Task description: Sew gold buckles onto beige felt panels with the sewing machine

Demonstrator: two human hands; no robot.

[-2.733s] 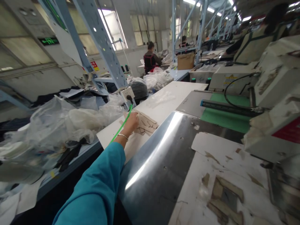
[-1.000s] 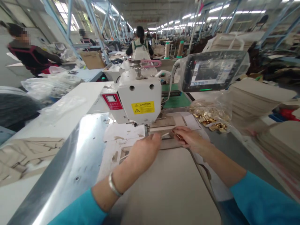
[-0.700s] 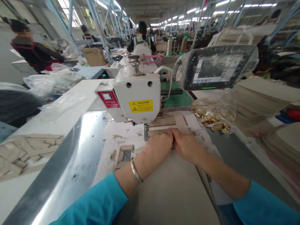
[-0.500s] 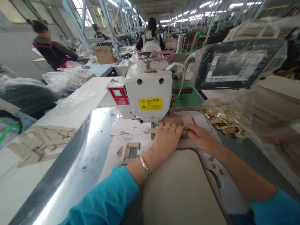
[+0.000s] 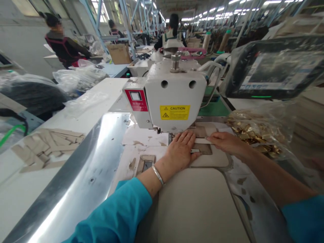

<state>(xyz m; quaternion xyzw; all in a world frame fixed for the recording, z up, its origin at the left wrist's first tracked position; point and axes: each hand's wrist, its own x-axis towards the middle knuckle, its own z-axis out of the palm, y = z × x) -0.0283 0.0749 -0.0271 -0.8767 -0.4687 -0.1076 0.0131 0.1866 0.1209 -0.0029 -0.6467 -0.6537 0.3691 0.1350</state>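
My left hand lies flat with its fingers stretched out, just under the front of the white sewing machine head. It presses on a narrow beige strip and the beige template frame around it. To its right, my right hand pinches the strip's right end between thumb and fingers. The strip lies across the frame's opening; its left part is hidden under my left hand. A large beige rounded panel lies in front of me, below both hands.
A small beige rectangular frame lies left of my left hand. Cut beige strips are piled on the white table. A bag of gold metal fittings lies at right, below a plastic-wrapped screen. Several people work farther back.
My right hand has drawn away from my left, and more of the strip shows between them. My left fingers have flattened out. The view has shifted, so the machine appears farther right.
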